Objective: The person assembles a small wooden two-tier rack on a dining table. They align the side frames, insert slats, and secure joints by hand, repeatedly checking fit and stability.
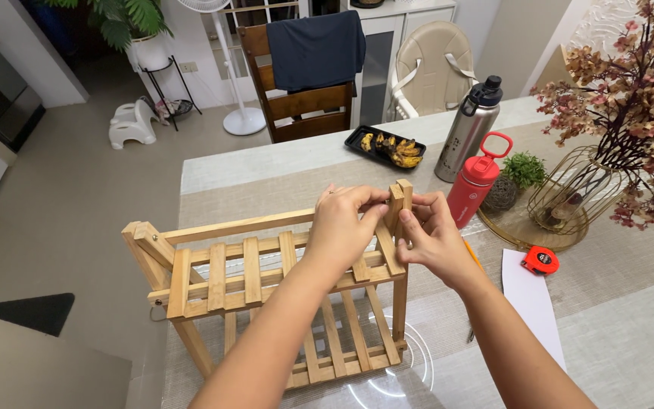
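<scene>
**Two hands pinch the top corner of a slatted wooden rack**

Both hands meet at the centre of the frame, on the upper right corner of a wooden rack (266, 280) that stands on the table (630, 333). The left hand (342, 227) is closed over the end of the top rail, fingers curled round it from above, which seems to steady the joint. The right hand (433, 238) pinches the short upright post at that same corner, thumb and fingertips pressed on either side (the exact contact under the fingers is hidden). The rack sits with its slatted shelves tilted toward the camera, its legs at the near table edge, so the corner lies within easy reach.

Right of the hands lie a white sheet of paper (531, 295), a pencil partly covered by the wrist, and an orange tape measure (540, 260). Further up stand a red bottle (474, 182), a steel bottle (469, 132) and a wire vase with dried flowers (577, 193). A black tray of food (387, 148) rests near the far edge, before a wooden chair (308, 98) draped with dark cloth.
</scene>
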